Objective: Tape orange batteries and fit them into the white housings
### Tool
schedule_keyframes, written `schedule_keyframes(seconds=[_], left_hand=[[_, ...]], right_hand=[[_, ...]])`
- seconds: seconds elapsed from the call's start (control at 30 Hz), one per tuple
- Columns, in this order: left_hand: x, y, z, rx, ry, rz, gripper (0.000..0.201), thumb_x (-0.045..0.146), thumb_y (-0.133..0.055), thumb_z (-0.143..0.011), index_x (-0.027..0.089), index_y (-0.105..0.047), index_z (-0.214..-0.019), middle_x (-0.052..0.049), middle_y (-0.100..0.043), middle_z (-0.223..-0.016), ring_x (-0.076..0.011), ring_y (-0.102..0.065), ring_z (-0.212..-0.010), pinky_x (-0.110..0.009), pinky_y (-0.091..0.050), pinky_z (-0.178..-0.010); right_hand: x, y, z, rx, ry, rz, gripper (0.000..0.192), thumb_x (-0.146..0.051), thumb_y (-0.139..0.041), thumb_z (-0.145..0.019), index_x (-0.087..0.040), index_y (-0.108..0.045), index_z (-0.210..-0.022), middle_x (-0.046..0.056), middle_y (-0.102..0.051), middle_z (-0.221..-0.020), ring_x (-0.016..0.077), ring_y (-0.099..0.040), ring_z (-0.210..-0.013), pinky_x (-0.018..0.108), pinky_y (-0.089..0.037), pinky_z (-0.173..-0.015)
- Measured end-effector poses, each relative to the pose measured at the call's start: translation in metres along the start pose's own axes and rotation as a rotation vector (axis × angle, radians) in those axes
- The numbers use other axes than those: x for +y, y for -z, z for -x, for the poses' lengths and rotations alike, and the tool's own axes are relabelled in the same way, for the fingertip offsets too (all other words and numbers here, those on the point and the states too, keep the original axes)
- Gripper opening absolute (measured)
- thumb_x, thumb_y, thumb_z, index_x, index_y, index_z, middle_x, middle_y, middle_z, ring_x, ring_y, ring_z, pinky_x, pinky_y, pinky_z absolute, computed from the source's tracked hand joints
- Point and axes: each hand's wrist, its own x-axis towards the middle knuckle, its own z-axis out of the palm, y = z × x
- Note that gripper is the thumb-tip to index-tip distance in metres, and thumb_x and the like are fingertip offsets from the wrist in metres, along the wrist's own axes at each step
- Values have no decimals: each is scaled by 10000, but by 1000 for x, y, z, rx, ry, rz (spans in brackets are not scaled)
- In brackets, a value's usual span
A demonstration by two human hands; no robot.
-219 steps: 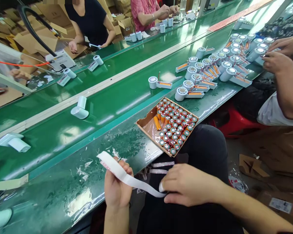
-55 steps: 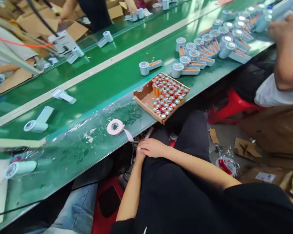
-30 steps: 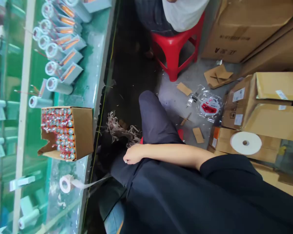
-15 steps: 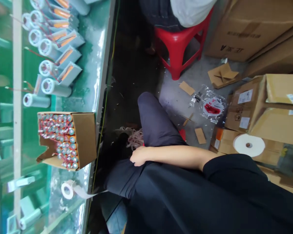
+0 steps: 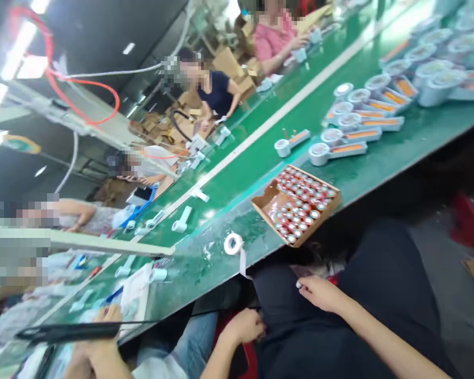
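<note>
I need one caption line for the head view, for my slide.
Tape roll and box of cylindrical cells on a green workbench, with left hand and right hand near the lap.

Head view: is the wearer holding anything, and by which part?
It cannot be told: the left hand is curled, palm hidden, and the white bit at the right hand is blurred.

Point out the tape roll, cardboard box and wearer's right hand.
Tape roll (image 5: 234, 252), head view: lower part of its ring.
Cardboard box (image 5: 319, 221), head view: its near side wall.
Right hand (image 5: 319, 293), head view: back of the hand.
</note>
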Motion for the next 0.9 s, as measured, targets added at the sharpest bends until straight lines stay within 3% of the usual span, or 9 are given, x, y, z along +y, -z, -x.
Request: schedule_keyframes(seconds=[0.07,0.1,0.2,0.3,0.5,0.6,0.67,0.8,0.9], left_hand=[[-17,26,13,167,-48,-3,478,510,-478,-1024,161,-669,-759,-30,-658,-725,-163,-637,-683,-325,-565,-701],[-24,42,16,273,-86,-13,524,501,-399,-1042,161,-676,-755,-48,-669,-738,-184,-649,-715,-345,-569,-728],[-43,90,7,579,-217,-79,404,464,-421,-1021,193,-692,-1151,-114,-686,-1221,-284,-603,-1188,-469,-485,-1073],[-56,122,-21,705,-324,-176,478,416,-598,-949,263,-558,-1400,-86,-539,-1484,-317,-427,-1406,-548,-322,-1228],[-58,122,-53,765,-456,-309,313,295,-521,-1000,288,-639,-1290,-68,-578,-1431,-321,-492,-1329,-570,-400,-1172],[-51,115,-47,812,-546,-380,287,251,-529,-993,253,-664,-1246,-79,-630,-1353,-322,-513,-1321,-549,-439,-1155],[-47,112,-41,918,-613,-456,295,224,-561,-973,241,-662,-1249,-84,-650,-1321,-334,-475,-1382,-549,-443,-1168],[-57,116,-40,1153,-644,-502,355,169,-597,-921,236,-652,-1265,-99,-662,-1305,-372,-345,-1497,-649,-361,-1218],[-73,127,-43,1324,-536,-377,282,201,-605,-919,225,-670,-1193,-119,-674,-1255,-379,-392,-1470,-673,-356,-1212]], right_hand=[[1,-9,-5,20,-5,-56,249,-242,-447,-982,-244,-656,-847,60,-722,-825,268,-716,-798,331,-514,-704],[1,-13,-7,30,-17,-79,274,-281,-417,-993,-248,-635,-830,57,-709,-788,273,-707,-757,336,-509,-673],[-5,-19,-14,87,-52,-127,323,-376,-380,-999,-248,-578,-777,68,-677,-728,297,-680,-708,374,-502,-652],[-30,-15,-22,130,-30,-157,329,-424,-401,-1008,-247,-589,-805,70,-688,-803,291,-674,-769,389,-515,-711],[-126,20,-48,130,70,-609,277,-500,-583,-1003,-236,-594,-1087,68,-688,-993,246,-706,-836,341,-562,-710],[-155,33,-71,160,-40,-790,557,-559,-696,-919,-242,-456,-1309,51,-678,-985,240,-719,-803,267,-513,-545],[-163,38,-82,45,-67,-829,610,-570,-751,-864,-231,-488,-1298,34,-693,-917,227,-716,-752,220,-450,-485],[-173,35,-78,-304,52,-654,378,-546,-606,-985,-198,-690,-866,38,-729,-813,195,-709,-721,227,-467,-560],[-181,39,-61,-361,186,-188,344,-477,-601,-1023,-223,-711,-818,16,-739,-805,204,-714,-734,258,-490,-655]])
